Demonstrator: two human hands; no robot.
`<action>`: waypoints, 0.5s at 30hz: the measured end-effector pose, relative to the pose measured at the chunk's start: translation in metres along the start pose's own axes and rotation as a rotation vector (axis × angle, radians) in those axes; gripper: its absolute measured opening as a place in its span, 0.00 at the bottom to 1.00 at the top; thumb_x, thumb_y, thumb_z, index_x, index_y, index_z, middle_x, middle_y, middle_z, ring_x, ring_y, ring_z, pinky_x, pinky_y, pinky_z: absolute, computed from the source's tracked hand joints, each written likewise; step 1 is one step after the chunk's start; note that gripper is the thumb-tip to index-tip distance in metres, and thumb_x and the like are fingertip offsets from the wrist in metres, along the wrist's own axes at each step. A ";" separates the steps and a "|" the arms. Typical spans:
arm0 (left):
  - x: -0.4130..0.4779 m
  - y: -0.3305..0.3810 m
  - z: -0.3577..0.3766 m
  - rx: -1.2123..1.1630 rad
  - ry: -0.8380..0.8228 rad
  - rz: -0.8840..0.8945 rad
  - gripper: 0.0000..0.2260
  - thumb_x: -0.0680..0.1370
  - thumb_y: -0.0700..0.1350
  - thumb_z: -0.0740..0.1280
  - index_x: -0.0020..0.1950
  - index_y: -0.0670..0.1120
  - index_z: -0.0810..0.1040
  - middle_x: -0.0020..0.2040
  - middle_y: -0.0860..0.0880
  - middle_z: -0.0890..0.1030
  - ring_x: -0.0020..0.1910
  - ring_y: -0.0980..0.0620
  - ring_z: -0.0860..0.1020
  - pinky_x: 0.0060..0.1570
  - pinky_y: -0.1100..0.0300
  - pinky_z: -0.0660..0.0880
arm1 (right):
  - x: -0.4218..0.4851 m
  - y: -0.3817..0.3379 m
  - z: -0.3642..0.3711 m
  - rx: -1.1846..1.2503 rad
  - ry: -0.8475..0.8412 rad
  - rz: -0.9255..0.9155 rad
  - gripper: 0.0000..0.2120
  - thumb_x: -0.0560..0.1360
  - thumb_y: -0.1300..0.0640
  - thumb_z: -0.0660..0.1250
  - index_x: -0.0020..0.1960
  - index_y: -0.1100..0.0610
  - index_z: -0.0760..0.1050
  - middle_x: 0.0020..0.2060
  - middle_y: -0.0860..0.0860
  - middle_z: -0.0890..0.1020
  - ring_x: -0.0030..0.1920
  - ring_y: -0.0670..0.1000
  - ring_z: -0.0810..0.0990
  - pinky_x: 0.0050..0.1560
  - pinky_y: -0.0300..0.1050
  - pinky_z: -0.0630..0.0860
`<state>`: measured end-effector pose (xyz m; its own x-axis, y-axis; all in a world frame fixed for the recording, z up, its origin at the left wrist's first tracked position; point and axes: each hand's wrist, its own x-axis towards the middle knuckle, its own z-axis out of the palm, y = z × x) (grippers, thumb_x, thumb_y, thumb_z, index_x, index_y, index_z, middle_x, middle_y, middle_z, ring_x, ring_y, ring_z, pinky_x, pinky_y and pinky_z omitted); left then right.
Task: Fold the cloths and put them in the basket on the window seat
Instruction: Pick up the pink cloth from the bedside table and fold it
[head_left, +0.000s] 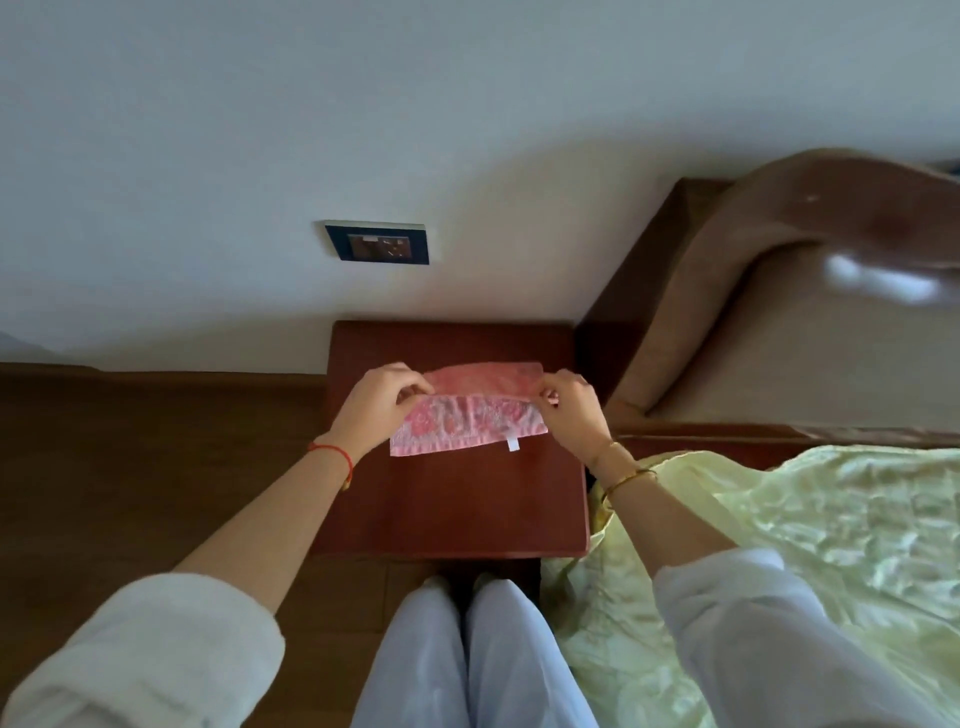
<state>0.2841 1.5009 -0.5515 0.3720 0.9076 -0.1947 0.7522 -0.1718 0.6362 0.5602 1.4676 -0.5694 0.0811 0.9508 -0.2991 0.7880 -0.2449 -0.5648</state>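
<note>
Pink cloth (467, 415) on the wooden bedside surface (457, 509), its long axis running left to right between the hands. The left hand (379, 400) pinches the left end and the right hand (571, 410) the right end, fingers (415, 389) curled at the fold line. The paler flap lies toward the person, the darker beyond the fingers. Neither hand is nearer. No basket shows.
</note>
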 end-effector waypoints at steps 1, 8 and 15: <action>-0.006 -0.005 0.008 0.026 -0.026 -0.006 0.07 0.77 0.38 0.71 0.53 0.45 0.85 0.49 0.50 0.83 0.44 0.56 0.81 0.50 0.63 0.80 | -0.007 0.007 0.009 -0.014 -0.005 0.006 0.05 0.75 0.61 0.68 0.47 0.58 0.83 0.46 0.55 0.82 0.49 0.58 0.79 0.53 0.51 0.75; -0.046 -0.030 0.066 0.006 -0.043 -0.132 0.08 0.78 0.40 0.70 0.54 0.49 0.84 0.49 0.53 0.83 0.46 0.57 0.80 0.51 0.59 0.80 | -0.037 0.043 0.053 -0.063 -0.066 0.065 0.07 0.75 0.57 0.68 0.49 0.53 0.86 0.47 0.51 0.86 0.52 0.56 0.78 0.53 0.50 0.76; -0.028 -0.053 0.069 -0.051 0.278 -0.344 0.16 0.79 0.42 0.69 0.66 0.44 0.77 0.58 0.46 0.80 0.57 0.46 0.77 0.58 0.51 0.77 | 0.002 0.041 0.053 -0.063 0.092 0.046 0.08 0.77 0.60 0.65 0.53 0.61 0.81 0.51 0.57 0.82 0.53 0.60 0.78 0.59 0.52 0.72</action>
<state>0.2711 1.4577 -0.6318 -0.0613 0.9783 -0.1979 0.7762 0.1713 0.6068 0.5602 1.4492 -0.6344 0.1710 0.9530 -0.2501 0.8187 -0.2787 -0.5021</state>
